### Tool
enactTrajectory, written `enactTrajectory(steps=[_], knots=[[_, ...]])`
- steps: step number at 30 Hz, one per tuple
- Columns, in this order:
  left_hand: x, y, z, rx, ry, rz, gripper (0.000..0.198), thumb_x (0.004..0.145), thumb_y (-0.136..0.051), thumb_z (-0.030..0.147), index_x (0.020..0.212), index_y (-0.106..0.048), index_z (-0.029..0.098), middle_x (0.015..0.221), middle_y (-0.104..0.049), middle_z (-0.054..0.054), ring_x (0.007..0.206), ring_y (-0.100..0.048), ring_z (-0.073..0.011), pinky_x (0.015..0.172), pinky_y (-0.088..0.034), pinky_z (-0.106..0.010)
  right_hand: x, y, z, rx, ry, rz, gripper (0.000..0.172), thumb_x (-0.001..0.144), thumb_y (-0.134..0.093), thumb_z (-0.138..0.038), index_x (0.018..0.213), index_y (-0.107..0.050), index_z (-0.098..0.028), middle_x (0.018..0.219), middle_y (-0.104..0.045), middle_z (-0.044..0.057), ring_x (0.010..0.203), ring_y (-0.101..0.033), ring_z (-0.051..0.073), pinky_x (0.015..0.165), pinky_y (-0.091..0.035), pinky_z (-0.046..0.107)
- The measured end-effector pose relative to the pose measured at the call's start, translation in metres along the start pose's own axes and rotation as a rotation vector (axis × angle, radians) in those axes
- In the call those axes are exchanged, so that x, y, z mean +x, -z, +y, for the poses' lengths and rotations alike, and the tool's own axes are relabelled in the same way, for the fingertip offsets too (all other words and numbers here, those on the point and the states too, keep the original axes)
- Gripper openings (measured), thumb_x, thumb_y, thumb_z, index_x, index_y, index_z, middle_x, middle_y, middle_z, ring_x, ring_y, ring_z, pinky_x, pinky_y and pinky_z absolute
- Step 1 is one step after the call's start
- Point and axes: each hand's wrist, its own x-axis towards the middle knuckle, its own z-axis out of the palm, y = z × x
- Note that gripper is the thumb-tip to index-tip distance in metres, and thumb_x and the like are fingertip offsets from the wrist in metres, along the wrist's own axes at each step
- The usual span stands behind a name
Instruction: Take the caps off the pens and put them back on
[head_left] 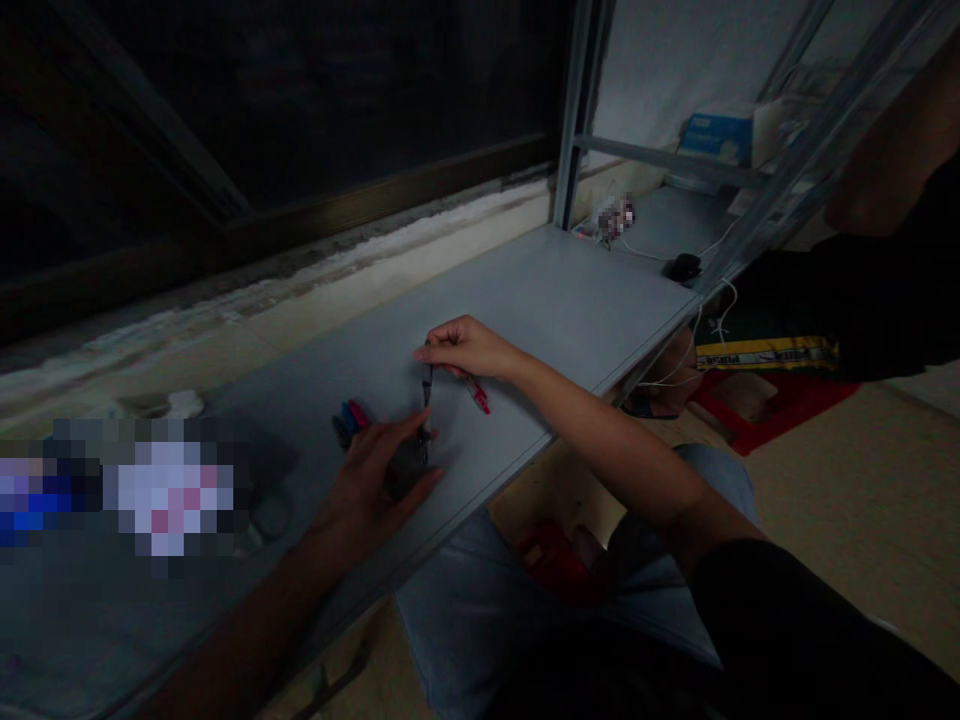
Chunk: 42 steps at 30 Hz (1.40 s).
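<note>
Slim dark pen (427, 385) stands near-upright on the smooth, matte grey tabletop (570, 300). The right hand (469, 350), wrist bent down, pinches its top in closed fingertips, with a glossy red pen (478, 395) tucked in the same grip and pointing to 4 o'clock. The left hand (375, 475) lies low, fingers extended around the pen's lower end, grip unclear; stubby coloured markers (349, 420) lie at its 11 o'clock.

Both bare forearms are reaching forward; left hand (379, 470) is lying palm-down, fingers extended; right hand (469, 350) is pinching fingertips together.
</note>
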Motion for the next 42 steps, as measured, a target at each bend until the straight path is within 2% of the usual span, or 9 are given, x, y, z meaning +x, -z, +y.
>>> enactTrajectory(steps=[5,7,12,17,20,26,32,37,42], knots=[[-0.003,-0.004,-0.007,0.02,-0.153,-0.015,0.027,0.105,-0.057,0.04,0.125,-0.07,0.027,0.111,-0.076,-0.006,0.107,-0.068,-0.0229,0.098,-0.056,-0.037,-0.002,-0.001,-0.001,-0.015,0.005,-0.045,0.052,0.091,-0.076,-0.045,0.059,-0.046,-0.018,0.044,-0.049,-0.008,0.039,-0.037,0.002,0.041,-0.028,0.018],[-0.005,-0.005,-0.011,0.035,-0.205,-0.022,0.026,0.107,-0.053,0.036,0.119,-0.073,0.025,0.11,-0.076,-0.006,0.107,-0.068,-0.0222,0.099,-0.057,-0.036,-0.003,-0.001,-0.002,-0.037,0.003,-0.068,0.052,0.092,-0.075,-0.048,0.061,-0.047,-0.017,0.045,-0.05,-0.008,0.039,-0.037,0.002,0.041,-0.028,0.017],[-0.008,-0.003,-0.009,0.036,-0.224,-0.083,0.03,0.108,-0.051,0.036,0.129,-0.069,0.025,0.115,-0.077,-0.007,0.115,-0.067,-0.0244,0.101,-0.059,-0.039,-0.005,0.0,-0.003,-0.087,-0.019,-0.157,0.052,0.092,-0.073,-0.055,0.065,-0.051,-0.016,0.046,-0.05,-0.008,0.04,-0.034,0.002,0.042,-0.027,0.018],[-0.004,-0.001,0.003,0.046,-0.276,-0.116,0.029,0.11,-0.046,0.028,0.129,-0.068,0.023,0.112,-0.077,-0.007,0.112,-0.069,-0.0217,0.099,-0.059,-0.034,-0.005,-0.001,-0.001,-0.123,-0.032,-0.185,0.047,0.097,-0.069,-0.042,0.063,-0.049,-0.016,0.045,-0.05,-0.008,0.04,-0.033,0.002,0.044,-0.027,0.019],[-0.005,-0.001,0.005,0.039,-0.254,-0.098,0.029,0.11,-0.045,0.03,0.126,-0.069,0.023,0.11,-0.077,-0.007,0.111,-0.07,-0.0225,0.099,-0.059,-0.035,-0.006,-0.001,-0.001,-0.137,-0.029,-0.186,0.045,0.097,-0.069,-0.043,0.066,-0.053,-0.016,0.046,-0.05,-0.008,0.041,-0.034,0.003,0.045,-0.027,0.019],[-0.01,-0.005,-0.003,-0.018,-0.22,-0.085,0.029,0.108,-0.049,0.031,0.127,-0.07,0.027,0.115,-0.078,-0.005,0.114,-0.07,-0.0227,0.099,-0.059,-0.034,-0.006,0.0,-0.002,-0.174,-0.023,-0.184,0.054,0.092,-0.073,-0.054,0.061,-0.05,-0.016,0.048,-0.052,-0.007,0.044,-0.037,0.003,0.048,-0.031,0.019],[-0.01,-0.006,-0.004,-0.045,-0.108,-0.087,0.028,0.107,-0.048,0.032,0.123,-0.07,0.027,0.116,-0.076,-0.007,0.113,-0.071,-0.0233,0.098,-0.06,-0.035,-0.004,0.001,0.0,-0.216,-0.007,-0.136,0.049,0.096,-0.068,-0.05,0.065,-0.052,-0.016,0.048,-0.049,-0.008,0.045,-0.037,0.004,0.05,-0.031,0.02],[-0.007,-0.002,0.002,-0.052,-0.124,-0.132,0.025,0.107,-0.05,0.031,0.123,-0.069,0.027,0.114,-0.073,-0.006,0.11,-0.071,-0.0218,0.096,-0.059,-0.033,-0.004,0.0,0.002,-0.24,0.035,-0.144,0.049,0.099,-0.065,-0.047,0.063,-0.049,-0.017,0.05,-0.051,-0.007,0.049,-0.039,0.005,0.054,-0.033,0.021],[-0.007,0.0,0.001,-0.082,-0.107,-0.046,0.022,0.107,-0.049,0.023,0.118,-0.068,0.026,0.109,-0.07,-0.004,0.1,-0.07,-0.0178,0.091,-0.056,-0.027,-0.003,-0.003,0.004,-0.261,0.032,-0.09,0.048,0.101,-0.062,-0.045,0.064,-0.047,-0.018,0.05,-0.051,-0.007,0.049,-0.042,0.005,0.057,-0.035,0.022]])
